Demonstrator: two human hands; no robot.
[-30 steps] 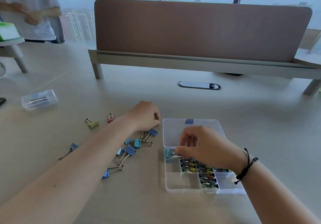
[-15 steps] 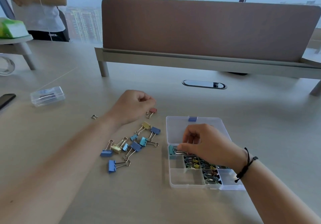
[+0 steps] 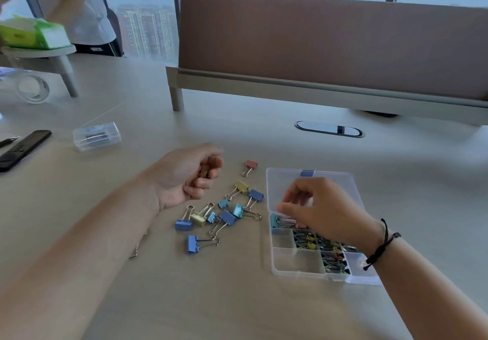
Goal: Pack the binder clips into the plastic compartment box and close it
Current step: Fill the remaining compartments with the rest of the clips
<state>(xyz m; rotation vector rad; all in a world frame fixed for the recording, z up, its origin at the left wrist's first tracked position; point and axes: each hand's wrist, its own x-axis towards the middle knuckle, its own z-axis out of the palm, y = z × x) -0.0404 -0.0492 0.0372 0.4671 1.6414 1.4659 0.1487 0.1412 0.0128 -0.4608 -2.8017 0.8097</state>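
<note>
Left hand (image 3: 184,178) now lifted, curled round a yellow clip (image 3: 203,173); right hand (image 3: 317,207) still pinching clips into compartment box (image 3: 298,271); loose clips (image 3: 221,215) remain.

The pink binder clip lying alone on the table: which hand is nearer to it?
Left. The left hand lies just left of the pink binder clip; the right hand is farther, over the box.

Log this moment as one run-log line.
left hand: holds yellowish clip | right hand: over compartment box | lid: open | loose binder clips: on table
</note>
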